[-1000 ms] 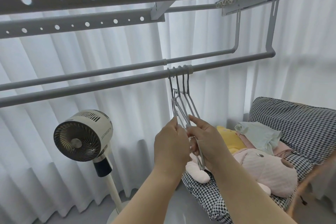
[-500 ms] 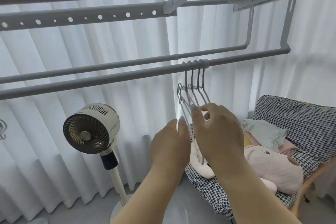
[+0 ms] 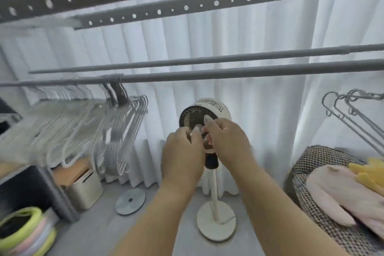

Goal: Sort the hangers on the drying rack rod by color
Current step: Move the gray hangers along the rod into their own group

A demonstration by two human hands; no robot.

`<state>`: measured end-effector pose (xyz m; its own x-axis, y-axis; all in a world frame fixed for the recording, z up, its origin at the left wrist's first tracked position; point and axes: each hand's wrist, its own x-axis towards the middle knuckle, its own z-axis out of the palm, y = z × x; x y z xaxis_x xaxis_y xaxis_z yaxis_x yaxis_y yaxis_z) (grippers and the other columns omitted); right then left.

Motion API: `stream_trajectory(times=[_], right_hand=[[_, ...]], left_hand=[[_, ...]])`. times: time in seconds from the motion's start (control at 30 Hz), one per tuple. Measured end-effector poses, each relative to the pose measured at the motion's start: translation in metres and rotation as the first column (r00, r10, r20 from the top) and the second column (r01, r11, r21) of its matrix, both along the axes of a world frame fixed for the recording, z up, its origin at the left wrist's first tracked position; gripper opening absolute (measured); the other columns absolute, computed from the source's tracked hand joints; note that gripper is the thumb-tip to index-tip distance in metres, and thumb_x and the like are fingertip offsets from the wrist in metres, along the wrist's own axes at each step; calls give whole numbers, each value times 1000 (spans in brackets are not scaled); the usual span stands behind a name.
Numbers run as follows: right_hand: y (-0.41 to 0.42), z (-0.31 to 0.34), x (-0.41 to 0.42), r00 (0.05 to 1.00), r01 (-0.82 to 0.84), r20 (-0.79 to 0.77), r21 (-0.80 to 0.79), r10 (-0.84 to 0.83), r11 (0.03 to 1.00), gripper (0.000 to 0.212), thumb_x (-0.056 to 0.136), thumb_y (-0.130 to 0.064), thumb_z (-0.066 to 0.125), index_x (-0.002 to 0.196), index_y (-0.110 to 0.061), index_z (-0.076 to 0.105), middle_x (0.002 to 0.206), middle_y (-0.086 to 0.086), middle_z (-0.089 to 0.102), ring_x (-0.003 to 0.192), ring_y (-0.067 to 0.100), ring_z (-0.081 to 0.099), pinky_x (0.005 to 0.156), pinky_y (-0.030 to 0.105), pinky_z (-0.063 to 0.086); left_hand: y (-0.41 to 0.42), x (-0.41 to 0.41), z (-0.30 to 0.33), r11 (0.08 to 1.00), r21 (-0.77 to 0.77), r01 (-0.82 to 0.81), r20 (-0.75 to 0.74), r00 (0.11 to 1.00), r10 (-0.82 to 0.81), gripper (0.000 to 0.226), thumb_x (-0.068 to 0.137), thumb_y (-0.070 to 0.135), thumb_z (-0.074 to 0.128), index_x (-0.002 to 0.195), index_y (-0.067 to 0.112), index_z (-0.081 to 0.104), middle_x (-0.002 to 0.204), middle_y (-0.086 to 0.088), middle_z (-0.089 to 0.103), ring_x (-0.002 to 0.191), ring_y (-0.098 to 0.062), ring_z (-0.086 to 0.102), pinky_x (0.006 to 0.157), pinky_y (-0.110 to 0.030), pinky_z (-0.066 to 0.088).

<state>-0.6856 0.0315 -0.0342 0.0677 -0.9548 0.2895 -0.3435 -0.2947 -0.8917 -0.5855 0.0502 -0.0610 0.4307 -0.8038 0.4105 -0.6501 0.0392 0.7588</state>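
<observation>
Both hands, left hand (image 3: 182,151) and right hand (image 3: 225,141), meet below the rod (image 3: 228,74), fingers curled, apparently holding nothing; pale hangers (image 3: 68,129) crowd its left end, grey hangers (image 3: 353,110) hang at the right edge: sorting looks nearly done

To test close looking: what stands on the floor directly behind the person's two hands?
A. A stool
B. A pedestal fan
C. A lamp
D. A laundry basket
B: the fan, with its round grille, rises on a pole from a round base behind the hands.
</observation>
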Motion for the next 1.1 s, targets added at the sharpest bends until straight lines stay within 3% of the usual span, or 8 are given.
stream_trajectory(times=[0.13, 0.27, 0.37, 0.53, 0.67, 0.8, 0.97, 1.1], right_hand=[[-13, -13, 98, 982, -188, 52, 117, 183, 975, 49, 92, -46, 46, 85, -2, 66, 73, 6, 69, 83, 33, 66, 85, 52, 52], [-23, -30, 178, 965, -260, 92, 208, 245, 943, 62, 80, -52, 48, 93, 7, 61, 70, 9, 60, 67, 28, 55, 74, 44, 51], [-31, -39, 216, 962, -274, 87, 278, 260, 920, 37, 85, -43, 52, 79, -7, 58, 76, 11, 62, 72, 27, 59, 82, 49, 53], [-53, -55, 257, 962, -271, 132, 370, 239, 889, 42, 72, -43, 58, 77, -2, 65, 66, 10, 63, 72, 34, 69, 78, 53, 58], [-53, -53, 266, 970, -221, 181, 362, 165, 905, 15, 80, -19, 63, 71, -7, 62, 66, 13, 60, 62, 27, 60, 71, 51, 57], [-51, -55, 261, 983, -106, 177, 317, 51, 943, 22, 81, -22, 62, 62, -13, 59, 62, 13, 60, 61, 28, 57, 63, 40, 51], [-46, -54, 239, 918, -145, 396, 353, -7, 924, 9, 85, -14, 64, 80, -9, 69, 66, 5, 65, 51, 16, 59, 57, 29, 46], [-37, -55, 217, 864, -173, 502, 372, -41, 912, 9, 83, -12, 63, 81, -9, 71, 63, 5, 66, 52, 19, 60, 51, 25, 46]], left_hand=[[18, 83, 1, 978, -18, -210, -62, 976, 208, 39, 97, 42, 41, 120, 17, 61, 116, -2, 64, 109, -24, 57, 94, -42, 46], [33, 141, 3, 948, -74, -309, -135, 945, 297, 28, 96, 34, 45, 112, 18, 62, 111, 2, 64, 106, -21, 56, 94, -42, 46], [37, 168, 0, 947, -34, -319, -149, 939, 311, 29, 96, 34, 46, 114, 18, 62, 111, 2, 65, 106, -21, 58, 91, -39, 46], [37, 190, -4, 960, 20, -280, -164, 946, 279, 25, 97, 33, 47, 115, 22, 60, 111, 5, 65, 106, -18, 58, 89, -34, 46], [34, 201, -8, 968, 22, -249, -179, 952, 249, 12, 96, 29, 49, 103, 24, 58, 105, 6, 63, 102, -17, 58, 83, -29, 42], [31, 204, -9, 976, 13, -215, -169, 962, 214, 28, 96, 26, 51, 120, 17, 61, 114, 5, 65, 108, -14, 58, 87, -26, 40], [21, 191, -6, 991, 27, -134, -140, 981, 137, 38, 97, 24, 47, 133, 16, 56, 128, 1, 61, 120, -18, 54, 102, -33, 42], [6, 172, -3, 979, 167, 118, -474, 880, -25, 26, 96, 27, 40, 102, 19, 65, 102, -6, 67, 98, -28, 65, 83, -43, 56]])
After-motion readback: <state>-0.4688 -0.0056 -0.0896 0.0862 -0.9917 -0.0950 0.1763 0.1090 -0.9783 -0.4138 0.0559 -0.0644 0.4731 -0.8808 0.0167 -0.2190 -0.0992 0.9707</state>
